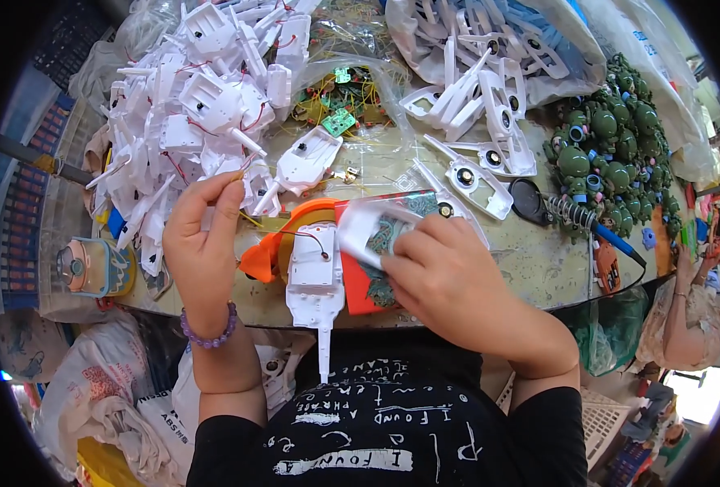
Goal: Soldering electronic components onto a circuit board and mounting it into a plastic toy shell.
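The front shell (315, 272) is plain white with a dark red wire (318, 238), and the held frame (360, 230), blurred, is white too. The heaped shells (214, 101) are white with red wires (200, 126). White also are the other frames (490, 195), set with black speakers (465, 176). 2 boards (340, 122) show bright green. The box (366, 298) is red, the tray (311, 211) orange. Figures (605, 123) are dark green with pale blue parts; the iron (618, 243) has a blue handle. The shirt (360, 406) is black with white lettering, the bracelet (208, 341) purple, the bag (616, 329) translucent green.
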A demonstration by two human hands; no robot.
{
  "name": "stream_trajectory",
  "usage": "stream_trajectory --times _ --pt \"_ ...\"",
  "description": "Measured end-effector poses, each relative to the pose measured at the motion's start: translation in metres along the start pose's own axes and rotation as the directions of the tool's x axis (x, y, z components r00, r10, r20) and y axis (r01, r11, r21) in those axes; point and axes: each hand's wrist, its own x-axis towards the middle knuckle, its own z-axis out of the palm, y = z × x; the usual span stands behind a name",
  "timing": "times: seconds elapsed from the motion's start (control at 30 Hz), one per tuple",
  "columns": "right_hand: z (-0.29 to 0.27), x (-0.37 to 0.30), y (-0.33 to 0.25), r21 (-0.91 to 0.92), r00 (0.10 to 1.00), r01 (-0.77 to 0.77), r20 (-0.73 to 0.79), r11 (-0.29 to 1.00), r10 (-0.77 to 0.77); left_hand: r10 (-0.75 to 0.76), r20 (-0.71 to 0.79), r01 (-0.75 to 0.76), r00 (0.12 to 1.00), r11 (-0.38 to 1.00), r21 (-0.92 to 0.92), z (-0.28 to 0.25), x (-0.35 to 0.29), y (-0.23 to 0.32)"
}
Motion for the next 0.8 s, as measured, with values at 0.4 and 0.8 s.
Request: stream_trajectory --times 0.4,0.8 --pt "0.0 -0.013 0.021 -0.106 0.982 0.118 -0.138 0.987 -0.132 0.261 0.579 -0.382 0.772 0.919 0.096 0.035 -0.032 0.043" --pt "0.018 -0.024 0.049 0.026 0.935 0.177 -0.317 0.984 -0.16 0.352 0.588 -0.492 0.728 0.866 0.09 0.063 -0.029 0.047"
